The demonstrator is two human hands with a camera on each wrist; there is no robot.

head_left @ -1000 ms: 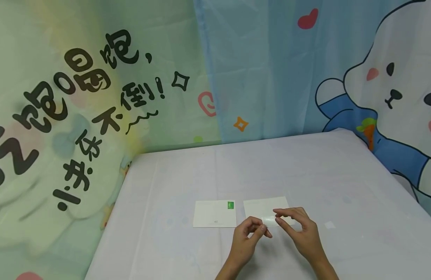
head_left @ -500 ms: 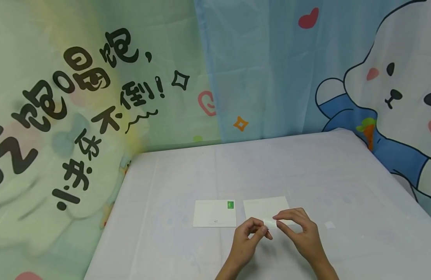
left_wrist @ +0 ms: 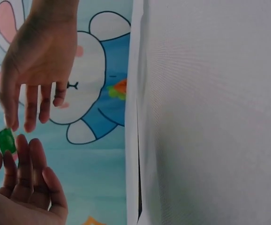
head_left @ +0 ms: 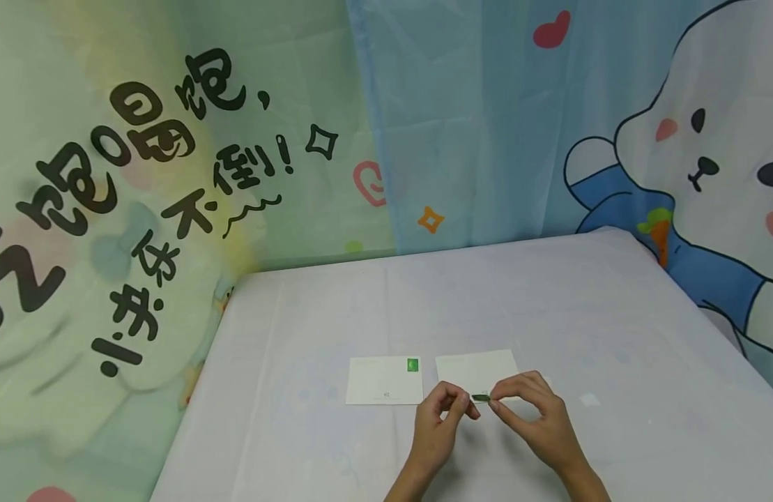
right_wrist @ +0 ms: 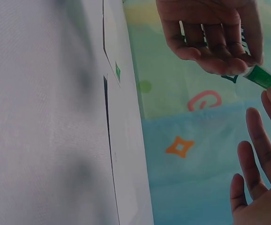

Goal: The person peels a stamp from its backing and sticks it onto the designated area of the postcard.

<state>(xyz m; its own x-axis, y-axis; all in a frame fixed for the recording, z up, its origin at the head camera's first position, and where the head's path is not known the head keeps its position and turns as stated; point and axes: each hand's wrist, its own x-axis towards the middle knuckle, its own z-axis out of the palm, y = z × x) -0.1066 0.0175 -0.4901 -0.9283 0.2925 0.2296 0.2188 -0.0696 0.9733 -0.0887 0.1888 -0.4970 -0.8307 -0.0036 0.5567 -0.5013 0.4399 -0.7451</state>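
Observation:
A small green stamp (head_left: 480, 397) is held up between both hands, seen nearly edge-on in the head view. My left hand (head_left: 438, 422) pinches its left end and my right hand (head_left: 537, 415) pinches its right end, thumb against fingertips. Both wrist views show the green face of the stamp (left_wrist: 5, 140) between the two hands. Just behind them lies a white card or envelope (head_left: 474, 364), partly covered by the fingers. To its left, a second white card or envelope (head_left: 380, 380) carries a green stamp in its upper right corner.
A small white paper piece (head_left: 590, 399) lies right of the right hand. The white-covered table (head_left: 323, 307) runs back to a printed curtain (head_left: 474, 125) with a cartoon rabbit and lettering.
The held stamp, pale and broad in the earlier head frames, has been tilted and shows as a thin green strip. Both hands stay almost in place, the left slightly higher.

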